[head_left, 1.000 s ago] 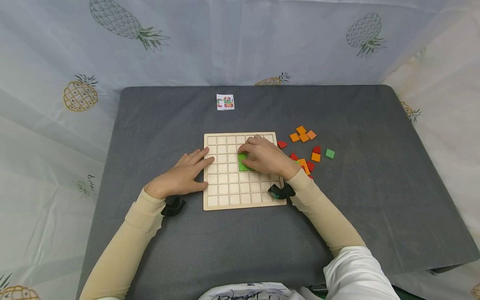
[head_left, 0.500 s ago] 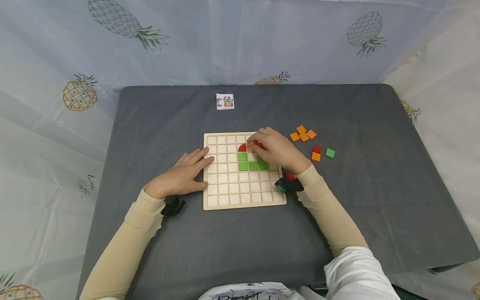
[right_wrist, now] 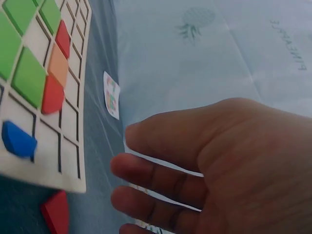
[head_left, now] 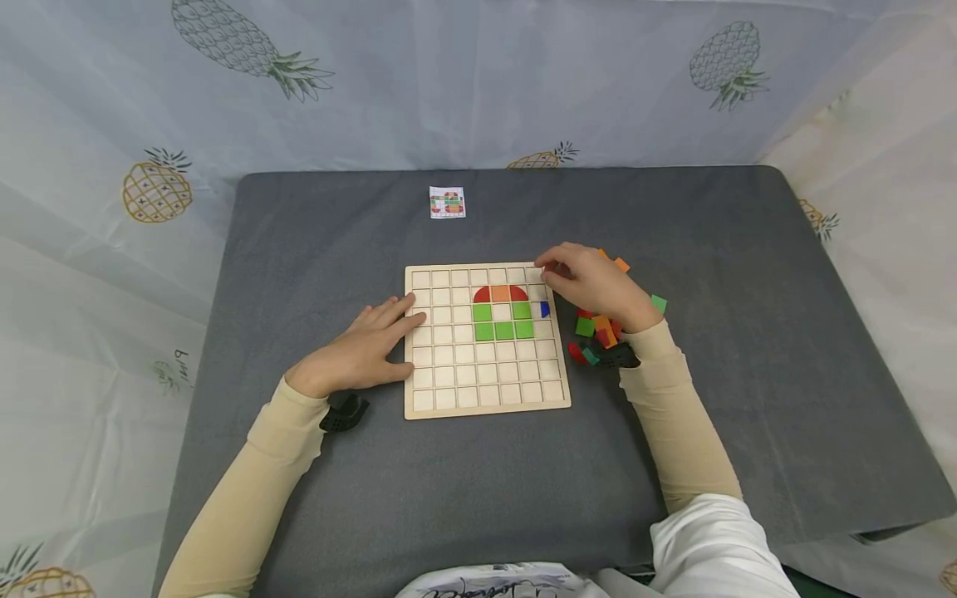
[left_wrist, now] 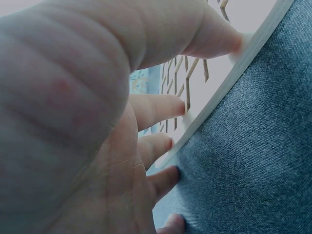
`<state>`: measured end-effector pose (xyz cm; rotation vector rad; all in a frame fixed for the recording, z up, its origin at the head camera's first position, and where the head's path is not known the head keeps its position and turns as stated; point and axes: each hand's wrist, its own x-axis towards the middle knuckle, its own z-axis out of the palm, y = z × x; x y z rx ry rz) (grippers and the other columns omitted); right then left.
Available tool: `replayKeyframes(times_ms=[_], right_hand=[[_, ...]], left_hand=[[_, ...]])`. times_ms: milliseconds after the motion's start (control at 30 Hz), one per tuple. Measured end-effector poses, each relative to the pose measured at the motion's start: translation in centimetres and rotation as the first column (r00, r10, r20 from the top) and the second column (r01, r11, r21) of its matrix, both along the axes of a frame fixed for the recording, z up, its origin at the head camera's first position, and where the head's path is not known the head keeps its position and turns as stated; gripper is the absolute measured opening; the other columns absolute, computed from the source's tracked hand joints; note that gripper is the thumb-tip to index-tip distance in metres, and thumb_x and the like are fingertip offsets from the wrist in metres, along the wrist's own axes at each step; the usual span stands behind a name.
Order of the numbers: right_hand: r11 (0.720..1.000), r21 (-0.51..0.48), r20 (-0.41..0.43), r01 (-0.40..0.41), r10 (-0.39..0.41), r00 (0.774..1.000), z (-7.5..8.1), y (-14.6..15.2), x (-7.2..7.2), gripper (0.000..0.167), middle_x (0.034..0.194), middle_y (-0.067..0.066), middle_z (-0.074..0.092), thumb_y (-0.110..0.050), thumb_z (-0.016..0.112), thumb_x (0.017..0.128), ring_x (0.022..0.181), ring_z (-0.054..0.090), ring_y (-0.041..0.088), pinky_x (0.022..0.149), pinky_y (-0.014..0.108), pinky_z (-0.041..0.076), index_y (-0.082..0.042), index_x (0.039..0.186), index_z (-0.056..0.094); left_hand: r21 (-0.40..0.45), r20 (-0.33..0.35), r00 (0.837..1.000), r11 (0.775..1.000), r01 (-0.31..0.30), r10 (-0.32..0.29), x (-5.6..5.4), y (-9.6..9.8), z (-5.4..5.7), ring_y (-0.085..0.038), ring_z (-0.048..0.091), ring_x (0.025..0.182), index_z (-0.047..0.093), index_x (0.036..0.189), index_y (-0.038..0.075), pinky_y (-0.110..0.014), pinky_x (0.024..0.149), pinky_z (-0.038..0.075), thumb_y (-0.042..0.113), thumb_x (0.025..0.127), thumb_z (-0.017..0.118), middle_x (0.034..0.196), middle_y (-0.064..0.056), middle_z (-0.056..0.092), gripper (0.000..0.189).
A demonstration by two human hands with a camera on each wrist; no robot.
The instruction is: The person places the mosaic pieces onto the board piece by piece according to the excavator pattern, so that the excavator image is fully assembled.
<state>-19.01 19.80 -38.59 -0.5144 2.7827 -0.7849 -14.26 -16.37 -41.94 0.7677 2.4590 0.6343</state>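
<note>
A wooden grid board (head_left: pixel 449 375) lies mid-table. In its cells sit several green squares (head_left: pixel 504 330), with an orange square (head_left: pixel 499 293) between two red rounded pieces (head_left: pixel 482 295) above them. A blue piece (head_left: pixel 544 310) lies near the board's right edge. My left hand (head_left: pixel 359 349) spreads its fingers, with thumb and some fingertips touching the board's left edge, also seen in the left wrist view. Over the upper right corner hovers my right hand (head_left: pixel 598 282); the right wrist view shows its fingers (right_wrist: pixel 131 168) loosely bent and holding nothing.
Loose pieces, including a green square (head_left: pixel 586 326) and a red piece (head_left: pixel 576 352), lie right of the board, partly hidden by the right hand and wrist camera. A small printed card (head_left: pixel 447 203) lies behind the board on the grey tablecloth (head_left: pixel 336 232).
My right hand has moved right, off the coloured pieces to the board's upper right corner. The orange square and the blue piece now show uncovered. The left hand stays in place.
</note>
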Motion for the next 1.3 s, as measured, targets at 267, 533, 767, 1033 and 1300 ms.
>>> replayKeyframes(times_ms=[267, 533, 767, 1033, 1300], right_hand=[[0.994, 0.064, 0.051, 0.084, -0.087, 0.995, 0.2, 1.9, -0.4, 0.031, 0.118, 0.014, 0.067, -0.016, 0.059, 0.103, 0.100, 0.061, 0.028, 0.082, 0.045, 0.054, -0.004, 0.131, 0.065], [0.976, 0.210, 0.102, 0.053, -0.075, 0.992, -0.6, 2.0, -0.9, 0.036, 0.118, 0.015, 0.065, -0.020, 0.065, 0.099, 0.098, 0.059, 0.028, 0.085, 0.046, 0.052, -0.004, 0.132, 0.065], [0.969, 0.243, 0.166, 0.030, -0.072, 0.983, -1.2, 1.9, -1.0, 0.046, 0.130, 0.018, 0.059, -0.022, 0.070, 0.096, 0.114, 0.056, 0.031, 0.099, 0.049, 0.049, -0.004, 0.137, 0.061], [0.975, 0.222, 0.158, 0.012, -0.048, 0.986, -1.8, 1.7, -1.3, 0.034, 0.118, 0.017, 0.058, -0.016, 0.067, 0.098, 0.093, 0.053, 0.028, 0.083, 0.042, 0.048, -0.002, 0.128, 0.063], [0.989, 0.149, 0.079, 0.022, -0.034, 0.996, -1.5, 1.5, -1.2, 0.029, 0.115, 0.014, 0.060, -0.016, 0.068, 0.097, 0.097, 0.055, 0.027, 0.087, 0.043, 0.051, -0.003, 0.123, 0.066]], left_hand=[[-0.001, -0.006, 1.000, 1.000, 0.003, -0.003, 0.0, 0.0, 0.0, -0.041, 0.007, 0.158, 0.031, 0.160, 0.009, -0.063, 0.126, 0.005, 0.022, 0.095, 0.065, 0.172, -0.014, 0.008, 0.074], [0.006, 0.004, 1.000, 1.000, -0.005, 0.005, 0.1, 0.0, 0.1, -0.040, 0.006, 0.159, 0.031, 0.160, 0.009, -0.062, 0.126, 0.004, 0.023, 0.094, 0.066, 0.172, -0.014, 0.007, 0.076], [0.008, -0.002, 1.000, 1.000, -0.001, 0.001, 0.1, 0.0, 0.2, -0.040, 0.007, 0.159, 0.031, 0.160, 0.009, -0.062, 0.127, 0.005, 0.023, 0.094, 0.066, 0.172, -0.014, 0.008, 0.076], [0.008, -0.004, 1.000, 1.000, -0.001, 0.001, 0.1, 0.0, 0.2, -0.041, 0.007, 0.158, 0.032, 0.160, 0.009, -0.062, 0.126, 0.005, 0.022, 0.095, 0.065, 0.172, -0.015, 0.008, 0.074], [0.002, -0.003, 1.000, 1.000, 0.000, 0.000, 0.1, 0.0, 0.2, -0.041, 0.006, 0.158, 0.031, 0.160, 0.008, -0.063, 0.126, 0.005, 0.022, 0.095, 0.065, 0.172, -0.014, 0.007, 0.075]])
